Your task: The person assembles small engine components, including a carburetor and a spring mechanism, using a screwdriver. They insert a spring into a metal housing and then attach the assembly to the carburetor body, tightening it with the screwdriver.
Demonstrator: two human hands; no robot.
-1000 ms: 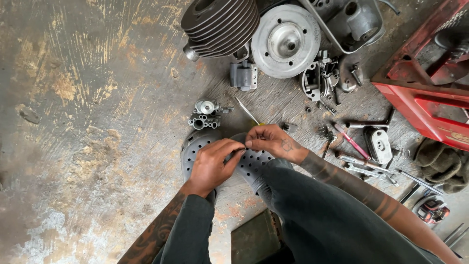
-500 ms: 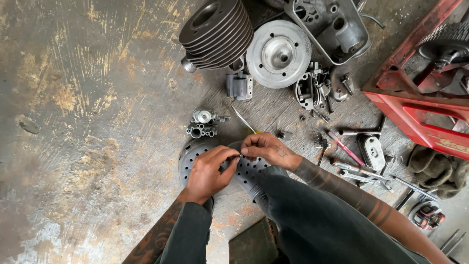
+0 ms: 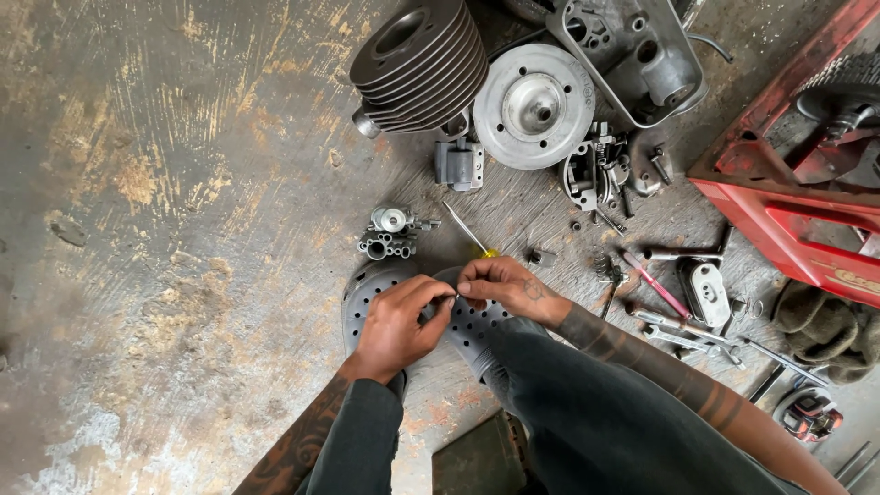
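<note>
Tiny part pinched between left hand (image 3: 396, 323) and right hand (image 3: 506, 286) fingertips

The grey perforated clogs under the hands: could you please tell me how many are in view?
2. One grey perforated clog lies under the left hand; the other sits beneath the right hand. Both are partly covered by the hands and dark trouser legs.

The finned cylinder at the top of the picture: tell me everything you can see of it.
The finned cylinder is a dark grey metal engine part, ringed by stacked cooling fins, with an open round bore facing up and left. It lies tilted on the stained concrete floor, beside a round silver cylinder head. A short pipe stub juts from its lower left. No hand touches it.
</note>
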